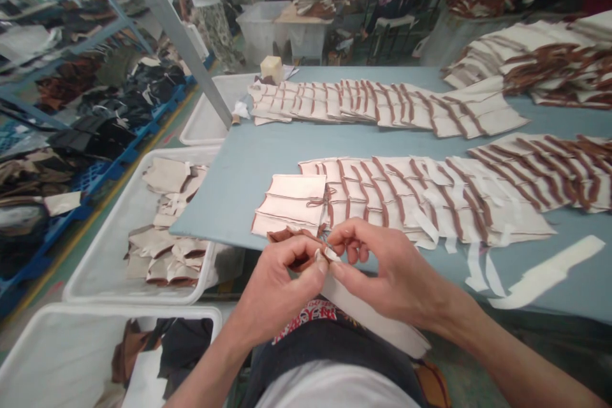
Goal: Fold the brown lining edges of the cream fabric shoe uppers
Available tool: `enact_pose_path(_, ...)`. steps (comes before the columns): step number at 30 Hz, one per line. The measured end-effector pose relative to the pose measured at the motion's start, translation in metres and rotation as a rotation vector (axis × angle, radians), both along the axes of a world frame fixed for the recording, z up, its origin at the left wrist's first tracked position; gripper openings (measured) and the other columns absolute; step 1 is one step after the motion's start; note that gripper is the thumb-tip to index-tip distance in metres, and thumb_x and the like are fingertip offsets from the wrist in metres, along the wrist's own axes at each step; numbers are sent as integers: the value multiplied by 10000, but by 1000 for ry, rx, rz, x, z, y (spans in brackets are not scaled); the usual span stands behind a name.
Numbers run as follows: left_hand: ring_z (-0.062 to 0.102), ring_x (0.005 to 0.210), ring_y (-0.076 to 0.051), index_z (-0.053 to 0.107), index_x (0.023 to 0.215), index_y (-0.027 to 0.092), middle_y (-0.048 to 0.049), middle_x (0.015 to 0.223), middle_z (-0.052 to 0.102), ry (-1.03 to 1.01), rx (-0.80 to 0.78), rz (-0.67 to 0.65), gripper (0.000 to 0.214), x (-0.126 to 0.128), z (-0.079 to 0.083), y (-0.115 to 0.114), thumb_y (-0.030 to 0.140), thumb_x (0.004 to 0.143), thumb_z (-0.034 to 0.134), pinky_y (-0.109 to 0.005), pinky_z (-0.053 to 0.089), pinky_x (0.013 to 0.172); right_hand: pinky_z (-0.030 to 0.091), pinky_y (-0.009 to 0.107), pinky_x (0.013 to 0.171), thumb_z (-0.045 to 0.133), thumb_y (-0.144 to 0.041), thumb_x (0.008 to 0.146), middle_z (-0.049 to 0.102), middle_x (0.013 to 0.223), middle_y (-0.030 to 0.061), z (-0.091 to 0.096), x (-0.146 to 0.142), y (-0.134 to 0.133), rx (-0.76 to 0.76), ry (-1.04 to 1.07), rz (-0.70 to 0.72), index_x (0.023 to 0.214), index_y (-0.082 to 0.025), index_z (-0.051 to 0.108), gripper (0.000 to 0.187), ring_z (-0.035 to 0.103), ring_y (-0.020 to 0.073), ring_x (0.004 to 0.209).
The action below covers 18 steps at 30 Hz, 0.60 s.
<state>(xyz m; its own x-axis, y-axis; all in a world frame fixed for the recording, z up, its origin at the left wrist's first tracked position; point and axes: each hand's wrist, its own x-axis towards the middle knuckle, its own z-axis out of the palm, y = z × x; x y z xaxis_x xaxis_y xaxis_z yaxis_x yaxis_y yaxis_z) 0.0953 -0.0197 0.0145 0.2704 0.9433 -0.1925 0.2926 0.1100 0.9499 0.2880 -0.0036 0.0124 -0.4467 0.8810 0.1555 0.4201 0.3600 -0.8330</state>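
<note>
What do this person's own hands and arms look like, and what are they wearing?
The left hand and right hand are ungloved, with no ring or watch visible. No sleeves cover the visible forearms. Below them show a white top and a dark garment with red markings near its edge.

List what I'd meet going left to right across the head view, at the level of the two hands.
Blue pallet → white bin → cream fabric pieces inside that bin → left hand → right hand → broad white strip on the table.
</note>
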Motion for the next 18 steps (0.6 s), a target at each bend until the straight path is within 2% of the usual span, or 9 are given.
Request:
enact_pose_path(4,453,632,-114,677,784,143,19,674,556,55,65,-34,200,3,1,1,242,893,541,-224,366,602,434,246,596,568,-175,868,681,738,-20,-2,1,-8,99,-96,-81,912,-191,650,94,609,127,609)
enact_pose_path(9,447,599,-102,666,734,139,27,640,561,126,158,-25,199,8,0,4,186,867,526,-223,356,587,468,244,652,571,-194,916,716,769,-1,-12,1,-8,133,-108,-138,889,-194,661,94,665,141,665)
enact_pose_path(14,513,663,-127,677,791,147,9,708,614,66,123,5,159,11,-9,9,176,835,527,-233,404,642,451,227,558,548,-292,910,608,654,-30,-26,-15,-12,-88,97,-343,789,-219,556,142,582,126,566)
enact_pose_path(18,498,683,-139,625,730,151,2,709,577,-52,52,26,166,13,-13,13,247,840,546,-241,403,638,431,252,538,514,-370,890,552,631,-37,-28,-28,-15,-226,129,-436,768,-234,505,182,539,138,549)
